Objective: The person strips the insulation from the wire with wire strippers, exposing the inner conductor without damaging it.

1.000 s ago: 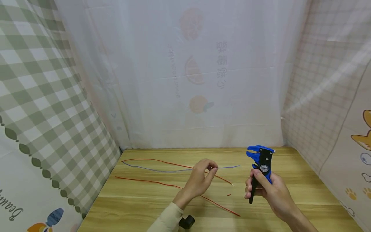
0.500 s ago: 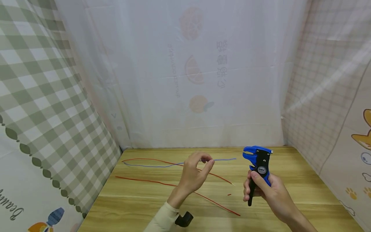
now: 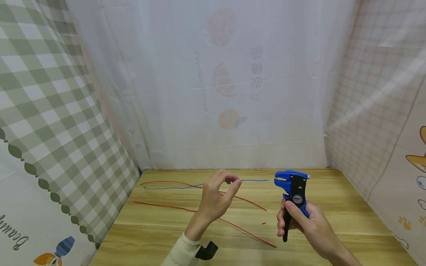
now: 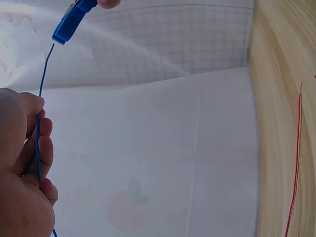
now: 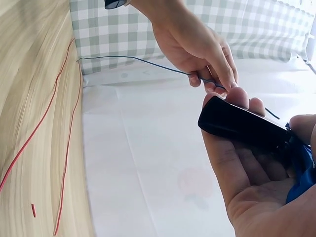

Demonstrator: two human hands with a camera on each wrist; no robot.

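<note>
Between thumb and fingers my left hand (image 3: 216, 195) pinches a thin blue wire (image 3: 254, 180). The wire's free end points right, and its tail trails back to the left of the table. In the left wrist view the blue wire (image 4: 45, 69) runs along the curled fingers, its tip close to the blue tool head. My right hand (image 3: 304, 221) grips a blue and black wire stripper (image 3: 293, 186) upright by its handles, with its slotted nose facing the wire end. The right wrist view shows the black handle (image 5: 242, 123) lying across the fingers.
Two red wires lie on the wooden table (image 3: 133, 236): a rear one (image 3: 249, 201) with a bared end, and a front one (image 3: 246, 231). A short red offcut (image 3: 263, 223) lies between them, right of centre. Patterned curtains (image 3: 283, 122) enclose the back and sides.
My left hand has lifted the blue wire and drawn it slightly left and away from me. The wire stripper in my right hand has shifted left, nearer to the wire's end.
</note>
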